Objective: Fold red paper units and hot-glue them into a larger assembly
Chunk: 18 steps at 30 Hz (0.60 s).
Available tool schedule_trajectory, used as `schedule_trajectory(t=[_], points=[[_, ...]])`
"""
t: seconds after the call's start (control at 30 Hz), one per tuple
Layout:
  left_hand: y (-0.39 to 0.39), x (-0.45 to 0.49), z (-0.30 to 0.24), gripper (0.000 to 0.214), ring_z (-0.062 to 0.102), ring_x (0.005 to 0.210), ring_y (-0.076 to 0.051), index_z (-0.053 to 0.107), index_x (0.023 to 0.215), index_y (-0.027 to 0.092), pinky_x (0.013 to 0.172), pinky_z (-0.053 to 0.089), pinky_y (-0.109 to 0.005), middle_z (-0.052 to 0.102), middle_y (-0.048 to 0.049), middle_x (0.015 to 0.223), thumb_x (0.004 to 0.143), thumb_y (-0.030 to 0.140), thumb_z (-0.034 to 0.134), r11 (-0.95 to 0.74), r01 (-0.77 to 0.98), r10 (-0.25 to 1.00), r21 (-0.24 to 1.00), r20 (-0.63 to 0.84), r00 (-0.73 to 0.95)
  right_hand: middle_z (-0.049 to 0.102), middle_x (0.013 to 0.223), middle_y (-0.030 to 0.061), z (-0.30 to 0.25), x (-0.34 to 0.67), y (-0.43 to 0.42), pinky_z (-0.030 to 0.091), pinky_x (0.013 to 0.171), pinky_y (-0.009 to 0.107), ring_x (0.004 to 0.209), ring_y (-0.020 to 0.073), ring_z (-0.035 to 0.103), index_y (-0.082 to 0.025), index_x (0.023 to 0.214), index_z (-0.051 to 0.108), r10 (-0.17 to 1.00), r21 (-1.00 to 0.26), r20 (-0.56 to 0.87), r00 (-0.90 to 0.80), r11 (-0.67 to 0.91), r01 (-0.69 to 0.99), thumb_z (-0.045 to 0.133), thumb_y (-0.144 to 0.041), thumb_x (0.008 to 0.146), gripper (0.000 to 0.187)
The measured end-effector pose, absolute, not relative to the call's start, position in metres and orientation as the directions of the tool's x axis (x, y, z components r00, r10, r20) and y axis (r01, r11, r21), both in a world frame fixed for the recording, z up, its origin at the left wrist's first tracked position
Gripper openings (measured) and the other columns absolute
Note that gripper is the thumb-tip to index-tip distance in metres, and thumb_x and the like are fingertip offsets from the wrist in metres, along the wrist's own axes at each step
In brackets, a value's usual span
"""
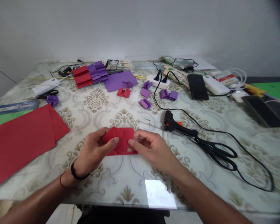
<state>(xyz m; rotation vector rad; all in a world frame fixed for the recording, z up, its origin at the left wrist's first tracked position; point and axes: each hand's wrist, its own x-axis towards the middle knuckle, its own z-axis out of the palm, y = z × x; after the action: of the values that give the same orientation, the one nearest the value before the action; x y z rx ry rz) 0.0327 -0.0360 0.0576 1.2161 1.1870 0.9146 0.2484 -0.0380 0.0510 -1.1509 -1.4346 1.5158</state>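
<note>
A small folded red paper piece lies on the patterned table in front of me. My left hand pinches its left side, thumb on top and fingers curled round the edge. My right hand pinches its right side with thumb and forefinger. Both hands rest on the tabletop and partly cover the paper.
Large red sheets lie at the left. A black glue gun and black scissors with a cable sit to the right. Purple and red folded pieces, a purple sheet, a power strip and phones lie further back.
</note>
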Motion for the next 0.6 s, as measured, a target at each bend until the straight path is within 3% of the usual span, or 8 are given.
schedule_trajectory(t=[0.2, 0.4, 0.6], points=[[-0.0336, 0.0307, 0.0542, 0.024, 0.05, 0.058, -0.01, 0.074, 0.087, 0.016, 0.051, 0.037, -0.021, 0.064, 0.0012, 0.071, 0.087, 0.04, 0.079, 0.153, 0.148, 0.912, 0.977, -0.198, 0.36, 0.071, 0.078, 0.0001, 0.0513, 0.2519, -0.037, 0.053, 0.067, 0.028, 0.071, 0.0156, 0.065, -0.021, 0.091, 0.071, 0.957, -0.994, -0.079, -0.279, -0.056, 0.089, 0.073, -0.04, 0.093, 0.019], [-0.0339, 0.0344, 0.0549, 0.021, 0.06, 0.063, -0.013, 0.077, 0.091, 0.017, 0.057, 0.046, -0.023, 0.071, -0.0014, 0.074, 0.088, 0.037, 0.08, 0.097, 0.115, 0.934, 0.989, -0.13, 0.332, 0.06, 0.068, -0.0052, 0.0504, 0.249, -0.0392, 0.046, 0.063, 0.027, 0.061, 0.013, 0.054, -0.024, 0.107, 0.073, 0.955, -0.998, -0.019, -0.295, 0.0, 0.063, 0.071, -0.035, 0.095, 0.016], [-0.0371, 0.0304, 0.0598, 0.011, 0.069, 0.072, -0.016, 0.085, 0.094, 0.022, 0.065, 0.055, -0.026, 0.081, -0.0046, 0.088, 0.089, 0.03, 0.081, -0.026, 0.09, 0.949, 0.996, -0.003, 0.314, 0.067, 0.077, 0.0003, 0.0553, 0.2524, -0.0422, 0.045, 0.064, 0.029, 0.069, 0.0157, 0.058, -0.025, 0.097, 0.077, 0.936, -0.994, 0.062, -0.346, 0.09, 0.064, 0.064, -0.03, 0.098, 0.014]])
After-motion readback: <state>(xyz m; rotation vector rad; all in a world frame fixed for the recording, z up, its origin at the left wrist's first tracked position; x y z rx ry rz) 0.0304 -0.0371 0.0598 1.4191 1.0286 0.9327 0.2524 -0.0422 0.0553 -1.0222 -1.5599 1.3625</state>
